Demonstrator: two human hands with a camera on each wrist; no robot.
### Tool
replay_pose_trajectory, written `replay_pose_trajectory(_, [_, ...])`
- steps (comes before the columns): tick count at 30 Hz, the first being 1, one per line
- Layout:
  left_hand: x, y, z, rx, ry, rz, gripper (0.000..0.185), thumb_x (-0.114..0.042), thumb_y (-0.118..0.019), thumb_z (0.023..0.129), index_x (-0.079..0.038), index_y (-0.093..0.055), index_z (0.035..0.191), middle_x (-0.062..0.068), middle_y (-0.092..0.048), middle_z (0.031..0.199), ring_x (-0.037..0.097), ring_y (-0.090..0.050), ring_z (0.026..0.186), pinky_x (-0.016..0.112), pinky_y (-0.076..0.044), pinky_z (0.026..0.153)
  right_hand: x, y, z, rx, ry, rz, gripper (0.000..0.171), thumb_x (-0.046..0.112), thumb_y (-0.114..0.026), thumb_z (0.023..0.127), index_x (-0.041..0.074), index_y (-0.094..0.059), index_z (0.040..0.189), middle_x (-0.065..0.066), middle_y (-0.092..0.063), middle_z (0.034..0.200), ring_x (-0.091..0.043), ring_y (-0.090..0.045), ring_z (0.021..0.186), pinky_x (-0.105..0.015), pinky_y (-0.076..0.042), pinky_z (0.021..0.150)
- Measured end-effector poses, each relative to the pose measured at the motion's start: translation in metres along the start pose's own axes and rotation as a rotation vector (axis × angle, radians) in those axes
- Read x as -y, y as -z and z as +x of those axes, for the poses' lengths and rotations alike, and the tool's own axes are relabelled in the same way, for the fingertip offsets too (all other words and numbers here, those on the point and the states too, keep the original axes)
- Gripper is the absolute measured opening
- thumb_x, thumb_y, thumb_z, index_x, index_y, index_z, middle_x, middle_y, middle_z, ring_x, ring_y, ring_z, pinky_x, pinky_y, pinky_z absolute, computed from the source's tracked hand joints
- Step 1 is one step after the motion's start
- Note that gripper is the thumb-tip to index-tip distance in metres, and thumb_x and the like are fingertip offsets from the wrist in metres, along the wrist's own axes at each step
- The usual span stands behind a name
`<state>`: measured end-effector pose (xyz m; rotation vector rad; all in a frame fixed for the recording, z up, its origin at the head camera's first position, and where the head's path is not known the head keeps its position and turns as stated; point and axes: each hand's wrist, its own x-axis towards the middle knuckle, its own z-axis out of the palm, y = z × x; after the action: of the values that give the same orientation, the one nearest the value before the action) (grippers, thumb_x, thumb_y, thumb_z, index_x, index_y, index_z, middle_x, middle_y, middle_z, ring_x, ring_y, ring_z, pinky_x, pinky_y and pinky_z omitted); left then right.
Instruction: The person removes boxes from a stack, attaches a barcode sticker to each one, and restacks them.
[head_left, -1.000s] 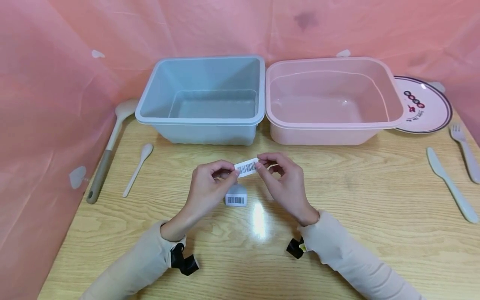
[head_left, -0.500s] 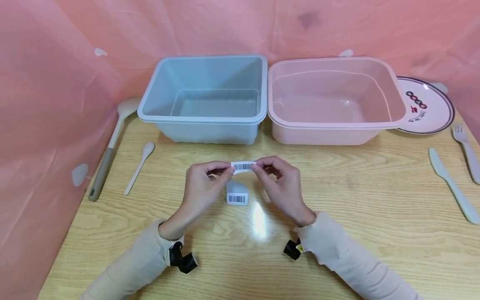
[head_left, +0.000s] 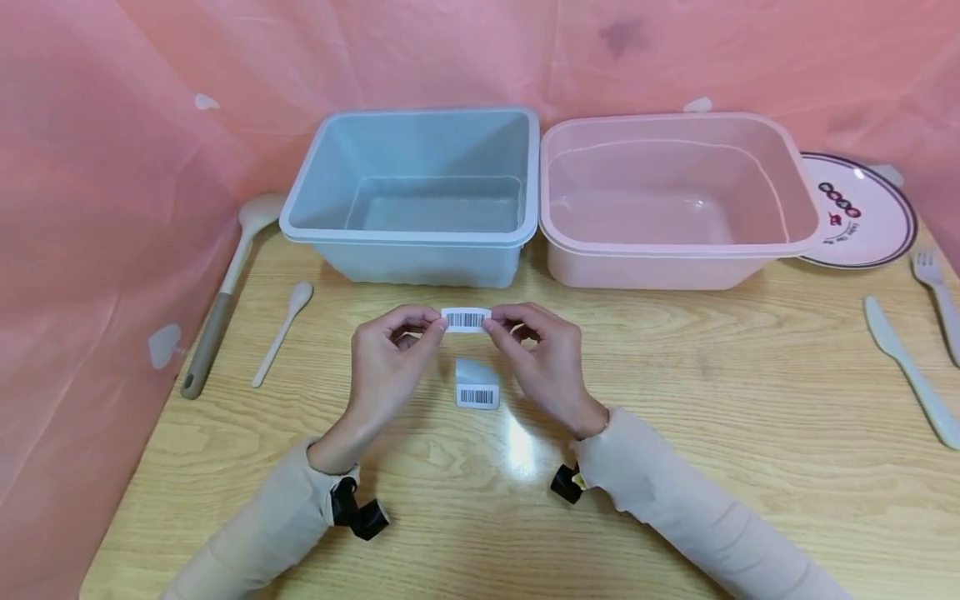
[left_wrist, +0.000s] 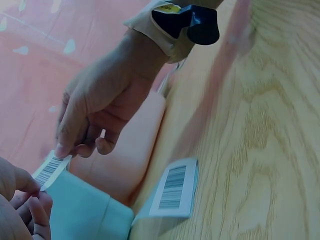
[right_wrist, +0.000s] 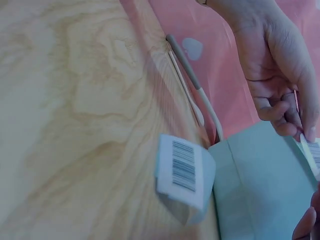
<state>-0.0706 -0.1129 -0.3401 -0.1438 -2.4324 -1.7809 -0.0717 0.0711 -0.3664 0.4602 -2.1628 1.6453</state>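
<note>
A small white barcode label (head_left: 466, 320) is stretched level between the two hands above the table. The left hand (head_left: 390, 350) pinches its left end between thumb and fingers, and the right hand (head_left: 542, 360) pinches its right end the same way. Below them on the wood lies a curled piece of bluish backing paper (head_left: 474, 372) bearing a second barcode label (head_left: 477, 397). The right wrist view shows this backing paper (right_wrist: 207, 172) bent up off the table. Part of the held label (right_wrist: 311, 151) is cut off at that view's edge.
A blue-grey bin (head_left: 420, 258) and a pink bin (head_left: 652, 271) stand side by side behind the hands. On the left lie a long-handled ladle or spoon (head_left: 217, 321) and a small spoon (head_left: 282, 333). A plate (head_left: 873, 225), fork (head_left: 937, 296) and knife (head_left: 910, 371) lie right.
Both hands have moved left and slightly toward the bins with the label, which has turned from slanted to level. The backing paper stays on the table, more of it showing now.
</note>
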Motion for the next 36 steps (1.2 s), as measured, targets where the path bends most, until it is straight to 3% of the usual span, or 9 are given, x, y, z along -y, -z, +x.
replay_pose_trajectory(14, [0.023,0.023,0.022,-0.155,0.001,0.085,0.011,-0.014,-0.072,0.087,-0.004,-0.074,0.09,0.011,-0.072,0.085,0.006,-0.062,0.07,0.015,-0.048,0.058,0.0,-0.035,0.031,0.101,-0.059,-0.167,0.008,0.011,-0.07,0.088,0.003,-0.071,0.089,-0.008,-0.073,0.082,-0.016,-0.068,0.075,-0.019,-0.05,0.056])
replay_pose_trajectory(22, [0.034,0.025,0.037,-0.252,0.01,0.141,0.016,-0.019,-0.073,0.086,-0.004,-0.076,0.09,0.012,-0.074,0.085,0.002,-0.063,0.068,0.014,-0.051,0.06,-0.004,-0.051,0.048,0.105,-0.08,-0.215,0.01,0.012,-0.068,0.089,0.003,-0.072,0.089,-0.008,-0.073,0.08,-0.018,-0.068,0.074,-0.035,-0.055,0.068])
replay_pose_trajectory(36, [0.042,0.024,0.056,-0.299,0.011,0.165,0.012,-0.018,-0.073,0.086,-0.006,-0.077,0.089,0.011,-0.075,0.086,0.005,-0.064,0.073,0.013,-0.049,0.059,-0.008,-0.067,0.064,0.079,-0.132,-0.268,0.01,0.014,-0.069,0.088,0.007,-0.076,0.09,-0.004,-0.075,0.083,-0.013,-0.069,0.072,-0.023,-0.054,0.066])
